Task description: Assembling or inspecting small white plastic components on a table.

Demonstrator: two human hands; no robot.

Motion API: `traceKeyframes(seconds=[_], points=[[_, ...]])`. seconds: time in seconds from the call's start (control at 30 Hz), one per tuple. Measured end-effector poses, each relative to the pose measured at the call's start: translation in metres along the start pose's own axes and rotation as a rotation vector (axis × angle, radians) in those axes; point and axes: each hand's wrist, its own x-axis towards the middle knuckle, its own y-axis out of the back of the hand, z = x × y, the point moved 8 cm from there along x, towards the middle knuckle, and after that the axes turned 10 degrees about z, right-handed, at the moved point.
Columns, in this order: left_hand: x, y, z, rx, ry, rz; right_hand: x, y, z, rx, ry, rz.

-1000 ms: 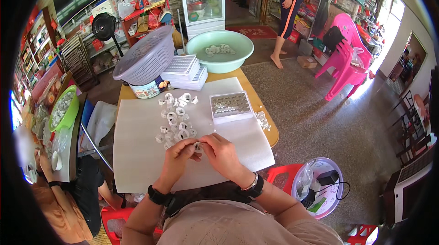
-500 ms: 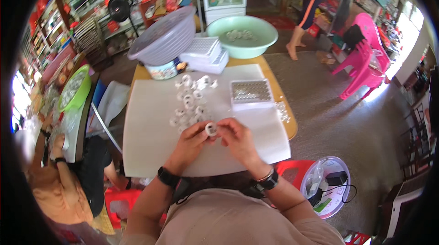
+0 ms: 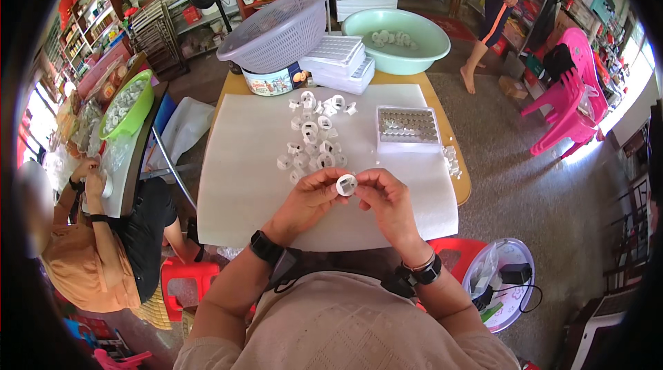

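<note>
Over the white-covered table, a small white round plastic part [image 3: 346,185] with a dark rectangular slot faces up between my hands. My left hand [image 3: 309,197] grips it from the left with thumb and fingers. At its right edge, my right hand [image 3: 388,201] is closed in a pinch against the part; anything tiny between those fingertips is hidden. Beyond my left hand lies a loose pile of similar white parts [image 3: 310,137]. A white tray [image 3: 409,147] holding rows of small silver round pieces [image 3: 407,121] stands to the far right of my hands.
Small clear-white bits [image 3: 451,161] lie by the table's right edge. A grey-purple basket [image 3: 276,32], stacked white trays [image 3: 336,59] and a green basin [image 3: 396,39] stand at the back. A co-worker [image 3: 93,252] sits at left; another person [image 3: 494,18] stands behind. A purple tub [image 3: 501,284] is at lower right.
The view has shifted, so the table sits slightly right and higher in it. Both hands stay at the white part, whose slotted face now shows more plainly. The standing person's legs have shifted slightly.
</note>
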Motion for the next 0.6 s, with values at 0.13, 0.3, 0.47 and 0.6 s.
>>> traceKeyframes(seconds=[0.13,0.3,0.47,0.6], points=[[0.002,0.002,-0.001,-0.025,0.034,0.023,-0.001,0.000,0.005,0.053,-0.045,-0.034],[0.003,-0.002,0.000,-0.022,-0.007,-0.020,-0.004,0.001,0.005,0.081,-0.062,-0.036],[0.003,-0.001,-0.003,0.057,0.000,0.006,0.001,0.009,0.006,0.099,-0.044,-0.009],[-0.001,-0.004,-0.005,0.042,0.137,0.017,0.002,0.005,-0.013,-0.056,0.078,-0.066]])
